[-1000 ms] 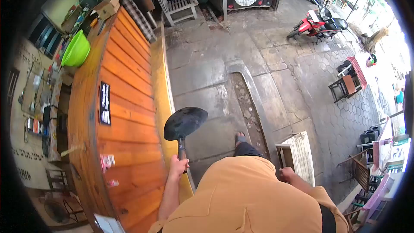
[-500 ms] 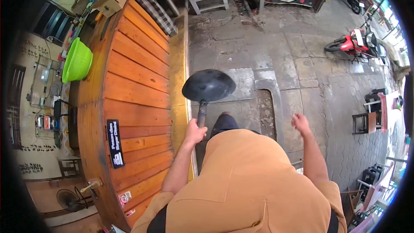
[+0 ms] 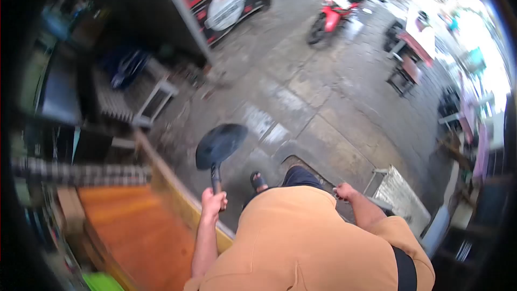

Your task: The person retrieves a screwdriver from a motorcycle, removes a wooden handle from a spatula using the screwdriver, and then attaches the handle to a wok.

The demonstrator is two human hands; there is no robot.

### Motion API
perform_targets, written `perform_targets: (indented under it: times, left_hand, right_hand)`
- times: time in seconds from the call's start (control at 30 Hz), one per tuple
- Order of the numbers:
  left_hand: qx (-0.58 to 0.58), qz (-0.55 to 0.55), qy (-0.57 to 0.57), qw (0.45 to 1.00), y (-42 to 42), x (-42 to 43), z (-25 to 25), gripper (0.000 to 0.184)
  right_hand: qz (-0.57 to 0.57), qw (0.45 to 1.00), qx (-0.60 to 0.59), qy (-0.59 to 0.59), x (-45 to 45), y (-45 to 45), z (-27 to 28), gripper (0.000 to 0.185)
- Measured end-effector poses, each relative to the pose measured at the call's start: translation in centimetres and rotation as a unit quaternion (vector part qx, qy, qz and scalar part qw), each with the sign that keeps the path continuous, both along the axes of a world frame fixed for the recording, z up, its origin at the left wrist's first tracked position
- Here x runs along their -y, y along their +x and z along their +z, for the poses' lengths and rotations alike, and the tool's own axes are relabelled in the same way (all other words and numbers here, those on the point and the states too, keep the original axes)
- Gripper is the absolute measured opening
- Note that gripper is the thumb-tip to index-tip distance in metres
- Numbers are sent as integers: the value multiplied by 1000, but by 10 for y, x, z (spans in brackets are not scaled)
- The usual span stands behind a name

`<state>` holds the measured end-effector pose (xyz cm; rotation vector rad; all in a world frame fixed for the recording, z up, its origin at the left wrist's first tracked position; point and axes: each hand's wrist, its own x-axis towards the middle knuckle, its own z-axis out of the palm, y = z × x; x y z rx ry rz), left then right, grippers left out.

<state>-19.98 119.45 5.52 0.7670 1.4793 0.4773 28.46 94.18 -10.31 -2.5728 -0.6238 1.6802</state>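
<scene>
1. You have one dark pan in front of you; it is above the floor, ahead and to the left of your body, bowl pointing forward.
2. Your left hand closes its fingers around the one handle. Your right hand is beside your shirt, fingers curled; I cannot tell if they press fully together.
3. One sandalled foot is visible, between the pan and the shirt.
4. On your left, one yellowish ledge runs slantwise along one orange wooden counter; your left forearm is close to this edge. On your right, one whitish bench stands near your right arm.
5. Ahead, the paved floor is open until one red motorbike and one round-logo sign. One slatted seat limits the room at the front left.
6. Compared with half a second ago, your right hand has come in from its outstretched position, the counter has moved to the lower left of the view, and the pan remains in your left hand.
</scene>
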Motion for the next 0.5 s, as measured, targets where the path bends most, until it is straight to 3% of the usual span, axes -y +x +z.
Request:
perform_targets:
  times: [0.03,0.1,0.2,0.3,0.37,0.5]
  left_hand:
    - [-3,4,-13,1000,2,-29,2,17]
    - [-11,-32,-14,999,11,-91,2,16]
    - [-29,-57,-6,998,46,-145,-39,15]
    - [-66,-70,22,995,88,-204,-55,13]
    - [-66,-64,14,996,111,-245,-69,12]
    - [-46,-92,-5,995,162,-331,-61,9]
  right_hand:
    - [-35,999,3,4,10,-2,-6,31]
    - [-225,972,4,73,22,-6,-29,33]
    - [-265,964,18,-15,18,8,-42,36]
    - [-185,981,-13,-60,-25,27,-65,35]
    - [-148,988,24,37,-76,54,-72,32]
    - [-266,947,26,179,-208,108,-16,26]
